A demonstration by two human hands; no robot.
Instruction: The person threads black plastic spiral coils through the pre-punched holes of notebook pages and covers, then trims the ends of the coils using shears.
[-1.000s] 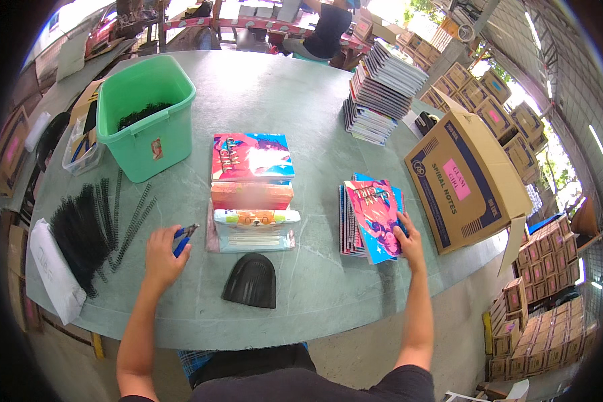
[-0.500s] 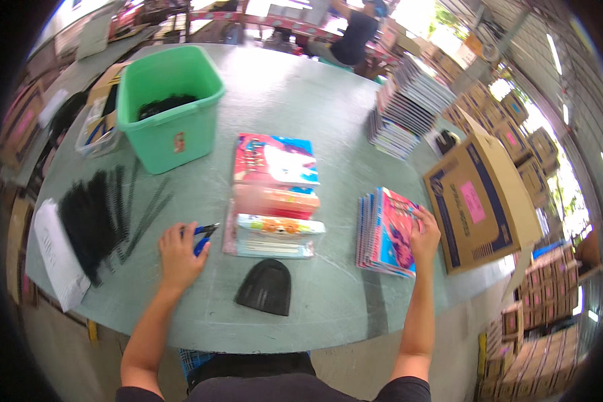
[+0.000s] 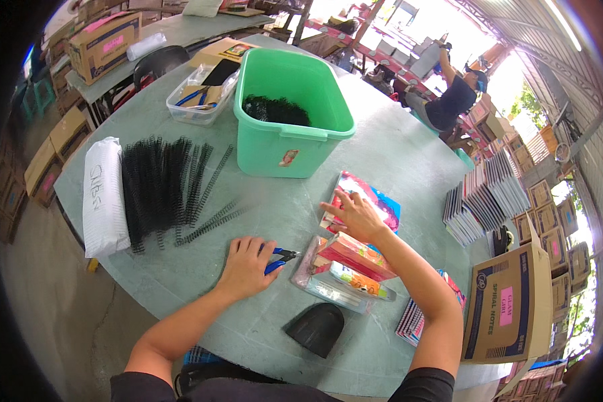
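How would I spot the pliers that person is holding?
Start at the big green tub, then come nearer, to the person's left hand. It holds blue-handled pliers; unlike the blue handles in the clear box, these are held.

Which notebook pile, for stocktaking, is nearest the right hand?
The pink-and-blue pile nearest the green bin, under the right hand; the spiral-bound pile and tall stack sit farther right.

Mint-green bin [image 3: 264,157], grey-green table [image 3: 174,281], jet-black spiral coils [image 3: 154,194]! Blue-handled pliers [image 3: 273,268] pop, pink and blue splash across the notebook [image 3: 390,209], and the brown carton [image 3: 484,328] wears navy bands and a pink label [image 3: 506,306]!
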